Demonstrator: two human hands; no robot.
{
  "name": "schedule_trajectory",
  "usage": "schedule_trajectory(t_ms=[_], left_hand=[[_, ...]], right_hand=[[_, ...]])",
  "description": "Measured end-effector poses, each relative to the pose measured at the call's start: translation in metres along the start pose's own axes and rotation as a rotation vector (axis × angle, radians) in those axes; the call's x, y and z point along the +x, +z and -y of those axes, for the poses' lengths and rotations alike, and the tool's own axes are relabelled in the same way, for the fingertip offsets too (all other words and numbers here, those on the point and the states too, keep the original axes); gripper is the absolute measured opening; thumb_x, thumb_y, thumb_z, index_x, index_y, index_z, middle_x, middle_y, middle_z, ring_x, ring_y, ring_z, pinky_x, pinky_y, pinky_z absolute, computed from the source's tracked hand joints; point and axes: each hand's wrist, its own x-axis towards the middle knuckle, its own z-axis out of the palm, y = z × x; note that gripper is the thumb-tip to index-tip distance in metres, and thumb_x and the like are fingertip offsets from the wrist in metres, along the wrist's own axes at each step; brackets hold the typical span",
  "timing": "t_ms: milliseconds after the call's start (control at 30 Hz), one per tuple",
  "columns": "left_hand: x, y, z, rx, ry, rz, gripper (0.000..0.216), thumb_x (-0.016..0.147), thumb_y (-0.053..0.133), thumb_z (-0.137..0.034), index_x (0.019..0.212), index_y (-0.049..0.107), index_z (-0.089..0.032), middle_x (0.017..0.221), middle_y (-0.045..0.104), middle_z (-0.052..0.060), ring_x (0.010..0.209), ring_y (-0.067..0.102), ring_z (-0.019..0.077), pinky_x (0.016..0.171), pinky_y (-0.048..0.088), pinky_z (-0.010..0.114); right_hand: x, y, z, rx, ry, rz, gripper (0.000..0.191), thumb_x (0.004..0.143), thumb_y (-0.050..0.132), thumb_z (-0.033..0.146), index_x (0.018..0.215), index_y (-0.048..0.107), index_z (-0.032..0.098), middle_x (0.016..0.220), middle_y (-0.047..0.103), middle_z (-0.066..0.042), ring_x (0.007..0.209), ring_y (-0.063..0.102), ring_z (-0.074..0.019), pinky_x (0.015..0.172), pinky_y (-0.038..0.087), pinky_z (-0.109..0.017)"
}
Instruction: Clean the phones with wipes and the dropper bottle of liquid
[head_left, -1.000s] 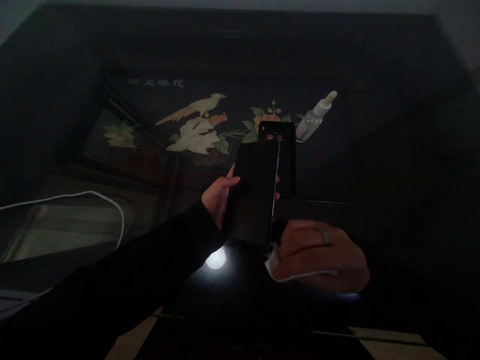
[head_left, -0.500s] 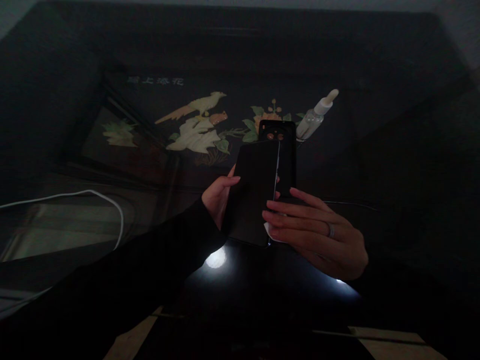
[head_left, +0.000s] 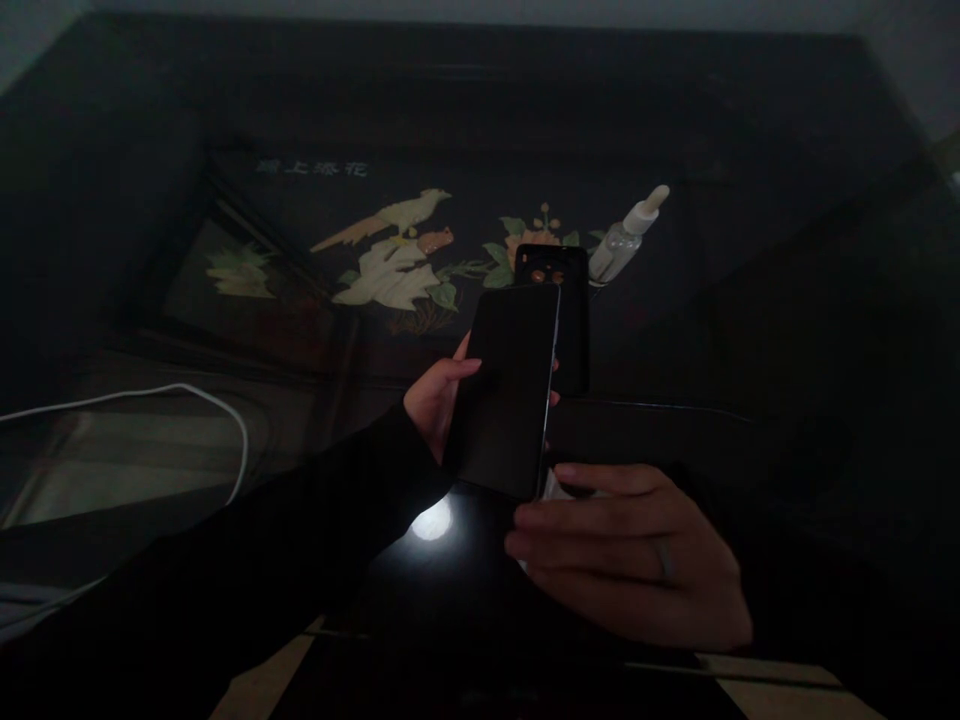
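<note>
My left hand (head_left: 439,400) is closed around a smartphone (head_left: 506,390), its dark screen facing up and the thumb along the left edge; fingertips show past the right edge. Just below and to the right of the phone's lower corner, my right hand (head_left: 637,550) has its fingers together, with a ring on one finger. A small white piece (head_left: 553,487), like thin cloth or paper, shows at its fingertips; most of it is hidden. Partly behind the phone, a black phone case (head_left: 574,320) with camera cutouts lies on the table.
A clear dropper bottle (head_left: 621,245) with a white top lies or stands right of the case; I cannot tell which. The glossy dark table (head_left: 750,300) bears a bird-and-flower picture (head_left: 394,265). A white cable (head_left: 180,387) curves at left. The scene is dim.
My right hand has moved down and toward me, off the phone's lower right side, with the white piece at its fingers. The left hand and the smartphone stay almost in place.
</note>
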Motion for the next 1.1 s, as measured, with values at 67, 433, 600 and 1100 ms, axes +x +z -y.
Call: schedule_trajectory(t_ms=[67,433,600,1100], left_hand=[[0.000,0.000,0.000,0.039,0.022,-0.010,0.057,0.078,0.039,-0.021,0.134,0.026,-0.021,0.103,0.064,0.011,0.085,0.064,0.0250,0.068,0.051,0.040],[0.000,0.001,0.000,0.030,0.006,-0.032,0.066,0.073,0.042,-0.020,0.135,0.022,-0.031,0.106,0.063,0.007,0.077,0.065,0.0247,0.071,0.049,0.050],[-0.001,0.003,0.001,0.035,0.006,-0.100,0.068,0.071,0.043,-0.020,0.135,0.023,-0.031,0.110,0.061,0.007,0.081,0.065,0.0257,0.076,0.047,0.053],[-0.001,0.009,0.001,0.132,0.024,-0.271,0.075,0.065,0.049,-0.015,0.136,0.024,-0.027,0.116,0.058,0.007,0.091,0.061,0.0250,0.083,0.046,0.047]], right_hand=[[0.001,-0.011,-0.004,0.058,0.132,-0.026,0.011,0.080,0.057,0.010,0.089,0.064,0.012,0.098,0.069,-0.005,0.109,0.055,-0.0148,0.094,0.047,-0.030],[0.010,-0.019,-0.017,0.056,0.639,-0.265,0.022,0.078,0.058,0.007,0.090,0.067,0.024,0.092,0.070,-0.002,0.087,0.065,-0.0161,0.075,0.054,-0.028],[0.010,-0.018,-0.018,0.002,0.601,-0.207,0.022,0.077,0.060,0.009,0.092,0.066,0.025,0.091,0.068,-0.001,0.083,0.064,-0.0148,0.074,0.053,-0.026],[0.006,-0.014,-0.026,0.291,0.993,-0.241,0.004,0.075,0.065,0.021,0.077,0.067,0.021,0.080,0.068,-0.001,0.075,0.063,-0.0138,0.067,0.051,-0.024]])
